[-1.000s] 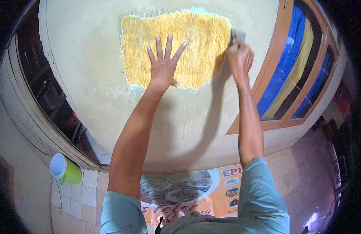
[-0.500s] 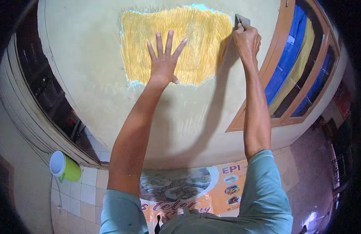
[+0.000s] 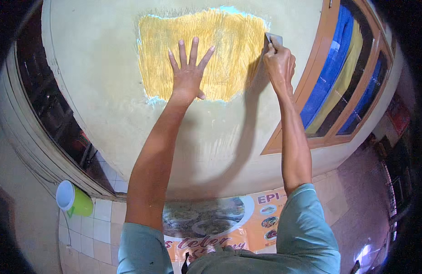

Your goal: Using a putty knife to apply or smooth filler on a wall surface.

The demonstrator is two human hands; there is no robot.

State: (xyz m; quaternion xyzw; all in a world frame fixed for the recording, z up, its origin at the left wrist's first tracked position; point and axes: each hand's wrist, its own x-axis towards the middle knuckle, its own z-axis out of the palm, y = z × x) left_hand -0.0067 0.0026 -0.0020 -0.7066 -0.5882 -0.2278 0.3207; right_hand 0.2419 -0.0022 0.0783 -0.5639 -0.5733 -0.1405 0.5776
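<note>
Scraper (image 3: 277, 40) at the right edge of the yellow patch (image 3: 234, 55)
From my end I see the left hand (image 3: 187, 78) with fingers spread over the patch on the pale wall (image 3: 101, 68); the right hand's (image 3: 280, 66) fingers pinch the grey scraper, left of the brown window frame (image 3: 307, 86). I can't tell how firmly its blade presses.

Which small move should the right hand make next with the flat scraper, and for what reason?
Probably a short, light stroke along the right edge of the yellow patch: the right hand grips the flat scraper with its blade at that edge, near the upper corner, while the left hand lies spread over the patch, apart from the blade.
</note>
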